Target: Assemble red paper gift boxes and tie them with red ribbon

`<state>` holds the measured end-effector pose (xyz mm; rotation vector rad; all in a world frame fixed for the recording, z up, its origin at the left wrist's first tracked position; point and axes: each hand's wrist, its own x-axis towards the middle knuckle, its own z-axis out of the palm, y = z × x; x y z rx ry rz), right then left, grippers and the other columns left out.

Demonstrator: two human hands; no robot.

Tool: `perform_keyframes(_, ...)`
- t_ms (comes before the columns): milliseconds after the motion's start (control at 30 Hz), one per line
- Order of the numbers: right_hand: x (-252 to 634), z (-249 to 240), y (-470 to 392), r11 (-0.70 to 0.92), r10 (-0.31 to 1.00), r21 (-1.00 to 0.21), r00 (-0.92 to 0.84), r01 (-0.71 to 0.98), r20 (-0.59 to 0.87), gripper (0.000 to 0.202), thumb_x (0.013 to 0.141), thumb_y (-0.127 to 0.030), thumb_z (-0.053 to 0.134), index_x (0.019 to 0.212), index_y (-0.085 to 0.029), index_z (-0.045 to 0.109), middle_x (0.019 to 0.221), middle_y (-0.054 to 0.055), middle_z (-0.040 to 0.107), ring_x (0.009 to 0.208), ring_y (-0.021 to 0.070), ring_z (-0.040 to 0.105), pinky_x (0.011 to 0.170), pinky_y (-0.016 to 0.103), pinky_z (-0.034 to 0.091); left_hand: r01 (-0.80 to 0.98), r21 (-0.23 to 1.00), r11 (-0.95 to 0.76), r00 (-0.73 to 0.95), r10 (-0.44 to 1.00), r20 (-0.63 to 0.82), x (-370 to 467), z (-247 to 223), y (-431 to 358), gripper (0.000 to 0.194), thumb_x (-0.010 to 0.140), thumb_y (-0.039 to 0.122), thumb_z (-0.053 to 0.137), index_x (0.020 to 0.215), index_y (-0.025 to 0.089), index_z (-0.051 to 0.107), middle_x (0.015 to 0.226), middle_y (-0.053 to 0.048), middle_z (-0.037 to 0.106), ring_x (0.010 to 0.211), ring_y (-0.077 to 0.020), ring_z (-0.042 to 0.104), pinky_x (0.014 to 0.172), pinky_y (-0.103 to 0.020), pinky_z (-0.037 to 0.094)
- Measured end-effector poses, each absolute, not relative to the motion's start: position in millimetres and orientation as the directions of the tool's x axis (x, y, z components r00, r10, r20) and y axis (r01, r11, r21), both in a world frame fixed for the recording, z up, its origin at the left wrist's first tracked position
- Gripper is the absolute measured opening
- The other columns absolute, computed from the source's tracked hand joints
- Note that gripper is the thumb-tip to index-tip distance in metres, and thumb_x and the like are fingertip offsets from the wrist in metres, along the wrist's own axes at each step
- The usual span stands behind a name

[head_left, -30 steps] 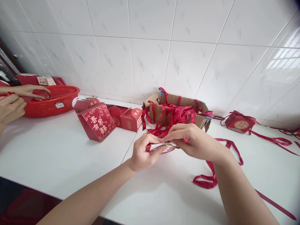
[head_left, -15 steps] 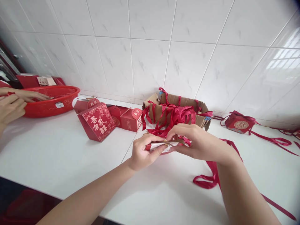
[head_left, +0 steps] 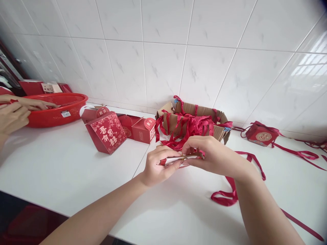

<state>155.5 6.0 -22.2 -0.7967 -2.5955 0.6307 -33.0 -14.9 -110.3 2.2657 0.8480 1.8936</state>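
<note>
Between my two hands is a small red and white paper gift box (head_left: 170,160), held just above the white table. My left hand (head_left: 158,165) grips its left side, thumb in front and fingers behind. At its top right edge, the thumb and fingers of my right hand (head_left: 208,154) pinch the card flaps. Much of the box is hidden by my fingers. Behind it stands a cardboard box (head_left: 167,123) draped with red ribbons (head_left: 198,125). One long ribbon (head_left: 224,198) lies loose beside my right forearm.
Several folded red gift boxes (head_left: 108,133) stand left of the cardboard box. A red plastic basket (head_left: 55,117) is at the far left, with another person's hands (head_left: 15,114) at it. A ribbon-tied red box (head_left: 263,134) sits right, near the tiled wall (head_left: 163,68).
My right fingers have shifted slightly along the gift box's top edge, and its flaps look closer together. My left hand keeps its grip. The view has moved very slightly.
</note>
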Motion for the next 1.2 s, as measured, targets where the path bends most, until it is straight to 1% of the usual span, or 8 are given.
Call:
perform_keyframes(167,155,-23,5,0.716,0.616,-0.540,-0.764,0.442,0.193,0.005,0.081,-0.015,0.059,0.084,-0.020,0.060,0.084,-0.002,0.062,0.070,0.0089,0.055,0.058,0.020,0.044,0.359,0.375,-0.855,0.096,0.433,0.896,-33,-110,-15,0.008,0.074,0.014,0.071,0.083,0.015,0.070,0.074,-0.008,0.072,0.063,-0.0173,0.067,0.059,-0.028,0.053)
perform_keyframes(333,154,-26,5,0.693,0.642,-0.557,-0.743,0.458,0.188,0.005,0.081,-0.014,0.057,0.082,-0.019,0.058,0.084,0.000,0.062,0.070,0.0100,0.056,0.057,0.021,0.045,0.394,0.368,-0.842,0.112,0.442,0.890,-33,-110,-16,0.006,0.077,0.017,0.070,0.083,0.017,0.070,0.074,-0.007,0.072,0.064,-0.0168,0.067,0.060,-0.028,0.054)
perform_keyframes(567,148,-28,4,0.729,0.646,-0.457,-0.732,0.510,0.215,0.008,0.084,-0.012,0.053,0.080,-0.019,0.056,0.085,0.001,0.060,0.071,0.0117,0.054,0.058,0.023,0.043,0.416,0.407,-0.813,0.052,0.469,0.882,-34,-113,-16,0.011,0.074,0.017,0.073,0.084,0.017,0.071,0.076,-0.006,0.072,0.065,-0.0168,0.067,0.062,-0.028,0.055)
perform_keyframes(733,144,-26,0,0.766,0.629,-0.367,-0.731,0.527,0.265,0.010,0.088,-0.011,0.050,0.085,-0.018,0.057,0.088,0.004,0.060,0.077,0.0143,0.054,0.062,0.026,0.044,0.413,0.494,-0.765,-0.023,0.533,0.846,-32,-111,-17,0.011,0.073,0.020,0.074,0.084,0.018,0.072,0.075,-0.005,0.073,0.064,-0.0155,0.067,0.059,-0.025,0.055)
perform_keyframes(867,142,-26,-2,0.774,0.624,-0.360,-0.728,0.522,0.285,0.013,0.089,-0.010,0.048,0.085,-0.017,0.058,0.089,0.004,0.058,0.075,0.0133,0.053,0.061,0.026,0.045,0.401,0.558,-0.727,-0.058,0.588,0.807,-32,-111,-17,0.012,0.072,0.020,0.076,0.083,0.018,0.073,0.074,-0.004,0.072,0.062,-0.0144,0.066,0.056,-0.024,0.053)
perform_keyframes(1000,144,-28,2,0.776,0.610,-0.420,-0.731,0.471,0.307,0.013,0.086,-0.008,0.051,0.086,-0.018,0.059,0.094,0.003,0.058,0.072,0.0109,0.054,0.058,0.024,0.045,0.375,0.587,-0.717,-0.063,0.612,0.788,-32,-111,-18,0.010,0.072,0.021,0.076,0.082,0.019,0.072,0.073,-0.003,0.072,0.062,-0.0153,0.066,0.057,-0.025,0.053)
perform_keyframes(1100,146,-30,9,0.809,0.541,-0.469,-0.761,0.355,0.357,0.013,0.085,-0.008,0.053,0.084,-0.018,0.061,0.094,0.003,0.060,0.074,0.0113,0.056,0.060,0.023,0.047,0.359,0.619,-0.699,-0.069,0.642,0.764,-32,-109,-19,0.009,0.073,0.022,0.075,0.082,0.019,0.072,0.075,-0.004,0.072,0.064,-0.0162,0.067,0.058,-0.026,0.053)
perform_keyframes(1200,148,-31,15,0.840,0.459,-0.489,-0.789,0.235,0.409,0.011,0.085,-0.010,0.055,0.084,-0.018,0.063,0.093,0.004,0.064,0.080,0.0132,0.059,0.064,0.024,0.050,0.345,0.632,-0.694,-0.067,0.654,0.754,-32,-108,-20,0.008,0.073,0.021,0.074,0.080,0.018,0.071,0.075,-0.005,0.072,0.065,-0.0170,0.067,0.059,-0.027,0.053)
